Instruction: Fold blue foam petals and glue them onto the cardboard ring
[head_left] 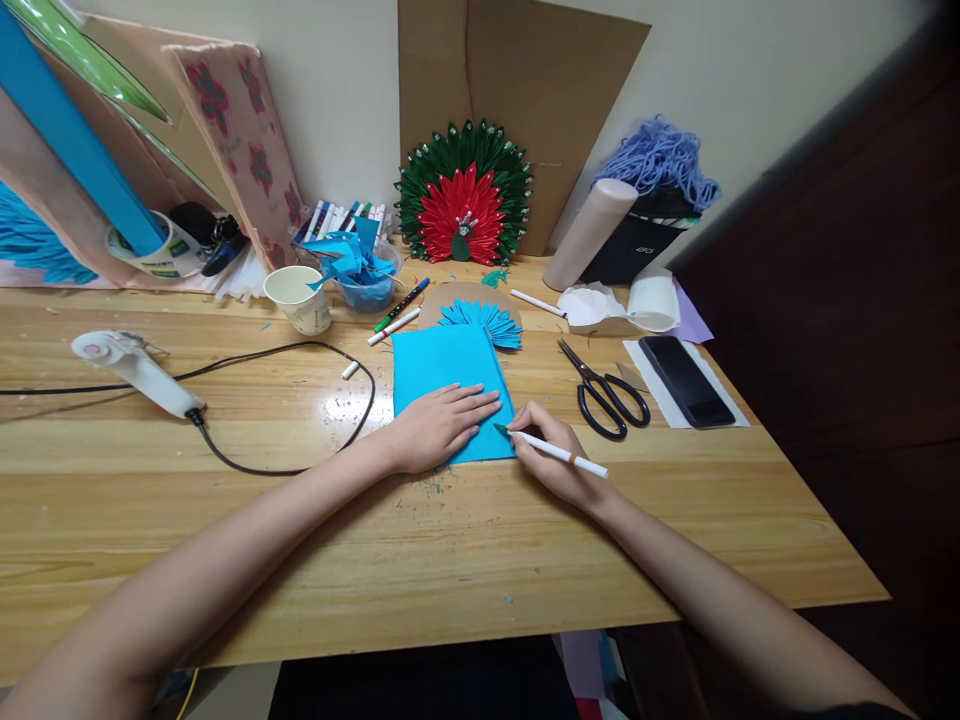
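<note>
A bright blue sheet (442, 365) lies flat on the wooden table. My left hand (442, 425) rests palm down across its lower part, fingers stretched out. At the sheet's lower right edge, my right hand (551, 455) is closed around a white marker pen (562, 453) with an orange band. By the fingertips of that hand a small dark green piece (501, 429) lies on the blue; whether it is separate from the pen I cannot tell. Just behind the sheet, blue petals (484, 322) fan out on a round cardboard piece (431, 305).
Black-handled scissors (604, 395) and a phone (686, 380) lie to the right. On the left are a white glue gun (139, 370) with its cord and a paper cup (298, 300). A green and red peacock fan (463, 200) leans against cardboard at the back.
</note>
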